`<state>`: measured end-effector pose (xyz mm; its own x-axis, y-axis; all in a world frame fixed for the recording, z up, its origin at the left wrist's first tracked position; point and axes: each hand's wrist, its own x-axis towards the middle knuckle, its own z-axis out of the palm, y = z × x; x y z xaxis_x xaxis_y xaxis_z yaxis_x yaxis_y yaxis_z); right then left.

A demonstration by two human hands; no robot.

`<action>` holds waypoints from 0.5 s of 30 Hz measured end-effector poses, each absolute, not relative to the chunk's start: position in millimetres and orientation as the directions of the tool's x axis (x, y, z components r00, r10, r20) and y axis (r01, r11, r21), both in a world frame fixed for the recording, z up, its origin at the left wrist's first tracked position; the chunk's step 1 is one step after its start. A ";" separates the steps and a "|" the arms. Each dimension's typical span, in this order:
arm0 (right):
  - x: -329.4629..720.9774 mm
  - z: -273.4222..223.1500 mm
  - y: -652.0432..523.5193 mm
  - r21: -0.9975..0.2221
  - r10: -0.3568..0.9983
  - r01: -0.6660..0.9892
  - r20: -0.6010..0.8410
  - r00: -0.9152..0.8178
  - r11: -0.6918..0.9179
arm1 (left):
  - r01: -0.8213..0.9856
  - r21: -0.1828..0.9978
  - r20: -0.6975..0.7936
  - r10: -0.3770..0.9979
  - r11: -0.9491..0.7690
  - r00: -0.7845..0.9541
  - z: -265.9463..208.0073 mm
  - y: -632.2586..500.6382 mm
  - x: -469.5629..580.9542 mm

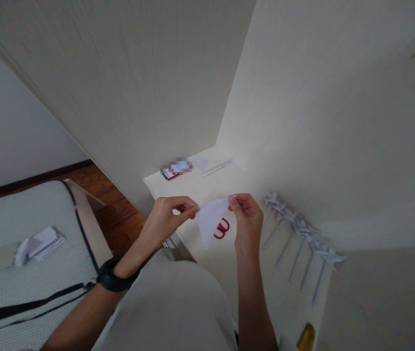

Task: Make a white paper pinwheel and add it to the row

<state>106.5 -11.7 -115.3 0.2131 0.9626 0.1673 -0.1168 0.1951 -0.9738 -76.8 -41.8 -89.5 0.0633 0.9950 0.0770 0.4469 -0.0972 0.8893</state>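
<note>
Between my two hands hangs a small triangle of white paper (210,219), one point facing down. My left hand (172,214) pinches its left corner between thumb and fingertips. At the opposite corner, my right hand (247,214) grips the paper with thumb and forefinger. Just behind the paper, a pair of scissors with red handles (223,228) lies on the white desk (210,265); the paper hides part of it. To the right of my right hand, several folded paper pinwheels on thin sticks (298,226) lie in a row along the wall.
A phone (174,169), a paper sheet (200,162) and thin white sticks (217,167) lie at the desk's far end. Panels rise behind and to the right. On the left stands a mattress (20,209) with crumpled paper (42,243). A yellow object (306,336) is at the near right edge.
</note>
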 end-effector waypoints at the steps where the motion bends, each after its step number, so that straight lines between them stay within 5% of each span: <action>1: 106.2 -115.2 -11.9 -0.972 0.961 -0.121 0.170 0.220 0.200 | 0.445 0.890 0.078 0.995 -0.100 0.066 -89.5 -41.9 -76.9; 15: 107.1 -124.8 -14.5 -0.982 0.998 -0.179 0.058 0.031 0.063 | 0.380 0.922 0.080 0.997 -0.078 0.009 -91.7 -39.6 -77.8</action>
<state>107.1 -14.5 -124.8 0.0307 0.9978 0.0584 -0.1792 0.0629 -0.9818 -77.8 -39.6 -91.7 0.0089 0.9967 0.0802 0.3803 -0.0775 0.9216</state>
